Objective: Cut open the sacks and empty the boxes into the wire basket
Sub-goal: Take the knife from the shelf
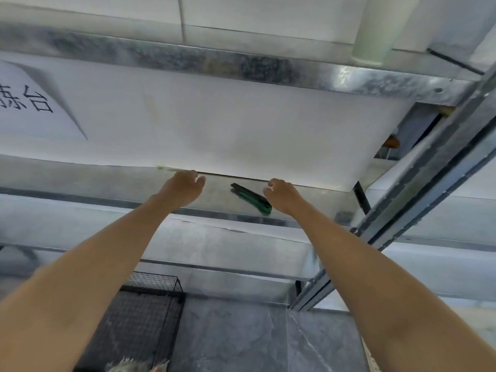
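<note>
Now 2 bare arms reach up to a metal shelf (214, 202). Far off to the left of all the fingers, a paper sign (29, 103) with black letters is stuck on a big white board (228, 124). Way down below the left fingers, near the elbow, is the black wire basket (134, 323). It stands on the grey floor (241, 339), and I cannot see what is in it.

The left hand (182, 187) is up at the bottom edge of the white board. Its fingers (200, 180) are bent a little and loose, and they hold nothing. The tips are right at the board's edge, but I cannot tell if they touch it.

Just to the right of those fingers, between the 2 hands, a green and black knife (251, 198) lies flat on the shelf. It is closer to the right hand (283, 196), with 1 end just beside that wrist.

The right fingers (271, 183) are bent and loose too, and they grip nothing. They are right by the board's bottom edge, just above the knife.

Further right of those fingers, a grey metal post (418, 189) slants up. High above them, a pale pipe (375, 30) hangs down.
</note>
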A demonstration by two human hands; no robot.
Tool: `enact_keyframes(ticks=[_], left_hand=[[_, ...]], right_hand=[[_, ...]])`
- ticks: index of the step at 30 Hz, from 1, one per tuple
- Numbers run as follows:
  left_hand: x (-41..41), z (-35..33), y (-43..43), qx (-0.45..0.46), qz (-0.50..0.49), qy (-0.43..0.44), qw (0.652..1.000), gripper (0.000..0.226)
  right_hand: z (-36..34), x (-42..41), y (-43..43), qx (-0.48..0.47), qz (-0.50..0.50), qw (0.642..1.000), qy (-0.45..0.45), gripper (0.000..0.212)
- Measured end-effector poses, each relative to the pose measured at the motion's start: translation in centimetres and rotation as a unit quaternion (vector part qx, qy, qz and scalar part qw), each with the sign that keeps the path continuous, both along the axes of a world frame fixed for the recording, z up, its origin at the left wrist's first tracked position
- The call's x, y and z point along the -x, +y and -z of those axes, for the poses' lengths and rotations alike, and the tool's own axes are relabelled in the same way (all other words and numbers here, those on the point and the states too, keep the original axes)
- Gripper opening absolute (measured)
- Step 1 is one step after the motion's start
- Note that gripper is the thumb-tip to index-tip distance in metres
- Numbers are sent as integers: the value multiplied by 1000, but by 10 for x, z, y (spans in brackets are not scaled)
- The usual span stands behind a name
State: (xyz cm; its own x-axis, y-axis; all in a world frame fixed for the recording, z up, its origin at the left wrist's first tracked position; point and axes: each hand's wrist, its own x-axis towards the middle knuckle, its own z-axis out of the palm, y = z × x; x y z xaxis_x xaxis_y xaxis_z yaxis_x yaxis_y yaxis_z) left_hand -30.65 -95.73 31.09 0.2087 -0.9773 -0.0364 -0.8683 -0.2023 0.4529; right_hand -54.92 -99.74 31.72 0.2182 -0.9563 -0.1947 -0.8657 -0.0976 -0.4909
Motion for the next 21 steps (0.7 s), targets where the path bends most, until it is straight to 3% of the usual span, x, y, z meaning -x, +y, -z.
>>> enact_keyframes(ticks=[4,8,21], left_hand=[[1,14,-15,-22,-28,-8,999,46],[5,28,-25,-32,-59,-22,998,44],[33,43,-31,-40,-94,-55,993,43]], right_hand=[[24,-2,-28,-45,-38,998,31,25],[44,-5,-52,-59,-60,995,55,37],[86,-17,-76,34,-99,986,129,34]])
